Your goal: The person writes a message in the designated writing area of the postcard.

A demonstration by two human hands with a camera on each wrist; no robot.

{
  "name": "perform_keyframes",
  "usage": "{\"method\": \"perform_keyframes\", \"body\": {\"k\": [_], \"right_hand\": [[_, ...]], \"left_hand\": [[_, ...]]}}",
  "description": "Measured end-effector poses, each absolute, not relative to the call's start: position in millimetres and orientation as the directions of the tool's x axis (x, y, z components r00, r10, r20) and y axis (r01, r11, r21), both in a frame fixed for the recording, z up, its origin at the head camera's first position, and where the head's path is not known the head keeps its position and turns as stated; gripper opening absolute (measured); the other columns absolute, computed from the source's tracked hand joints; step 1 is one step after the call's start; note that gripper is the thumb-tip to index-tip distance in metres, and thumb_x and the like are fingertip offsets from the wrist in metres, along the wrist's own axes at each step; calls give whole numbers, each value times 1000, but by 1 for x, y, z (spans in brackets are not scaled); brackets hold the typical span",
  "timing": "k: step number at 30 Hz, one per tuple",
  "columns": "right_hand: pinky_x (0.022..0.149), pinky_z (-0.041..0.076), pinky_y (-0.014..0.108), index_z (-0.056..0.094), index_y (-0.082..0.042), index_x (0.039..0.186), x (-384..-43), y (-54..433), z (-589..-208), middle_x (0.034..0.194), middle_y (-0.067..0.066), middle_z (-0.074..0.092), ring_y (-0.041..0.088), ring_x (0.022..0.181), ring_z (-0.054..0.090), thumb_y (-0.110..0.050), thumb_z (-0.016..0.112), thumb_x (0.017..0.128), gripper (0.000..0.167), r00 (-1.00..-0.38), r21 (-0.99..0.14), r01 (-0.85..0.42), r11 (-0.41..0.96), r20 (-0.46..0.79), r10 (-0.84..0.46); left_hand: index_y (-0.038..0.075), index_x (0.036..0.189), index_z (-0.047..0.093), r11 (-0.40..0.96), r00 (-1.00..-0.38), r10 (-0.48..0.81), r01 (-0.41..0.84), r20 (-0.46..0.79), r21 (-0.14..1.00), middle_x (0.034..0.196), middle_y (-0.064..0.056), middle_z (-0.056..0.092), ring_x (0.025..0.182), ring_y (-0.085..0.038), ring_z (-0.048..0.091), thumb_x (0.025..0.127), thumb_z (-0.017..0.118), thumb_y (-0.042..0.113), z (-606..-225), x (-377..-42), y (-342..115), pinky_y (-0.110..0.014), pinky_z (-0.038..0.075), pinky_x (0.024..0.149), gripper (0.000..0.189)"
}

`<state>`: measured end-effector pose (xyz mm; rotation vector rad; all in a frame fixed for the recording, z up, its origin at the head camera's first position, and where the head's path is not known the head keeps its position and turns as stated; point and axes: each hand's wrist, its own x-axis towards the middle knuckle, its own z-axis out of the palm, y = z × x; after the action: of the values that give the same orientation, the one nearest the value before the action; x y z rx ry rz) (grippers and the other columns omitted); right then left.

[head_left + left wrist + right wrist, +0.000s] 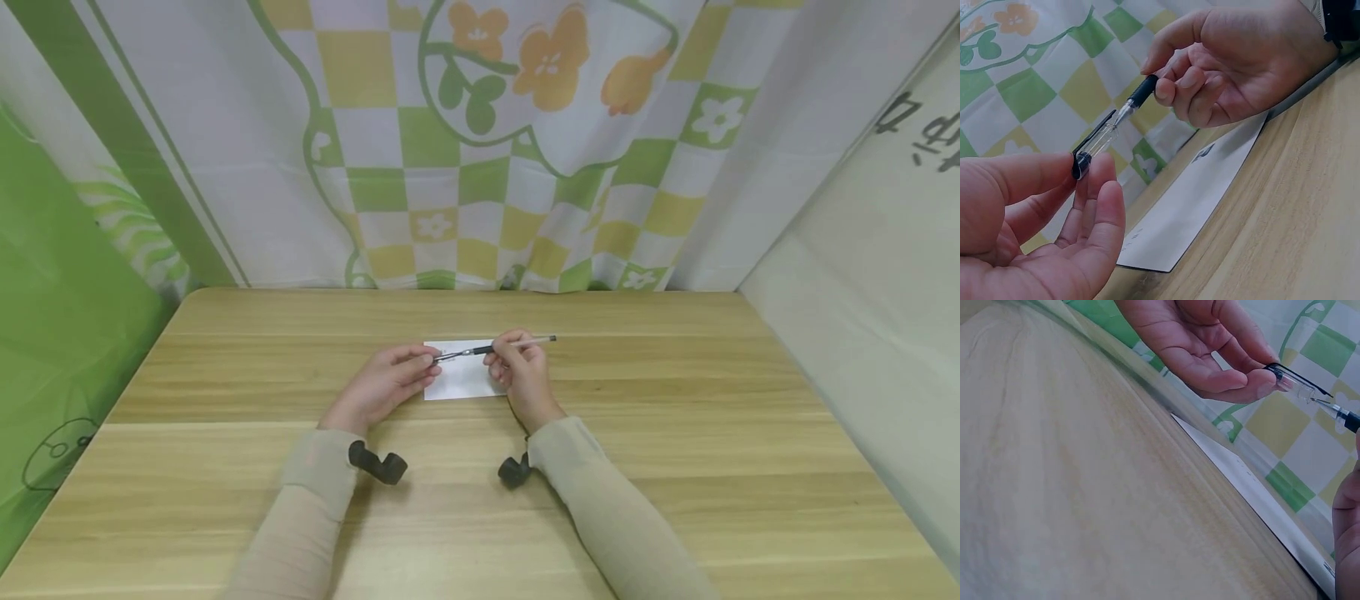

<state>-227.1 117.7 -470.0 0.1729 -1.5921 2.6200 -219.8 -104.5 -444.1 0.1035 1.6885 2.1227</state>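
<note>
Between thumb and fingertips, my left hand (390, 379) pinches a clear pen cap (1099, 140) with a black clip and black end. My right hand (525, 371) holds a pen (517, 343) by its black grip, the metal tip pointing left. In the right wrist view the pen's tip (1325, 403) is right at the open mouth of the cap (1294, 386); whether it has entered is hard to tell. Below both hands a white sheet of paper (465, 383) lies on the table, bearing small dark marks.
The wooden table (675, 500) spreads around the paper. A checked, flowered curtain (480, 183) hangs at its far edge, with green cloth (60, 275) on the left and a pale wall (862, 225) on the right. Both wrists carry black camera mounts (382, 467).
</note>
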Motion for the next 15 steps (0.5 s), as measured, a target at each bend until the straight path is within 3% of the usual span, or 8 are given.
{"method": "perform_keyframes", "body": {"k": [15], "right_hand": [[47,42,14,53,-7,89,-227,116,-472,67,3,65,6,51,52,-3,59,92,8,-989,-886,-99,-454,137,-52]], "left_hand": [[-16,135,50,-167,-900,397,-263,-180,950,130,-20,54,105,-12,65,105,50,2,-444,-219,-98,-28,51,101,34]]}}
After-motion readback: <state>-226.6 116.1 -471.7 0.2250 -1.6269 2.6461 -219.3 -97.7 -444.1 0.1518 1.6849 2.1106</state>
